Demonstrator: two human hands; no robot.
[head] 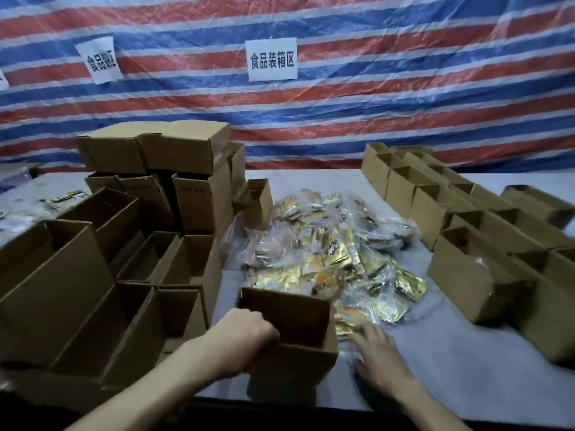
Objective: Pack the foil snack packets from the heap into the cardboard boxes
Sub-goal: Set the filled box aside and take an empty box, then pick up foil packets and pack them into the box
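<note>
An open cardboard box (292,312) stands at the table's front edge, just before the heap of gold and clear foil snack packets (329,253). My left hand (249,334) grips the box's near left wall, fingers curled over the rim into the box. My right hand (373,346) lies to the right of the box with fingers spread flat on packets at the heap's near edge; it is blurred. The inside of the box is dark, and what it holds is hidden.
Open empty boxes (102,275) crowd the left side, with a taller stack (174,163) behind. More boxes (473,244) line the right side. The white table (451,368) is bare at the front right. A striped tarp (342,119) hangs behind.
</note>
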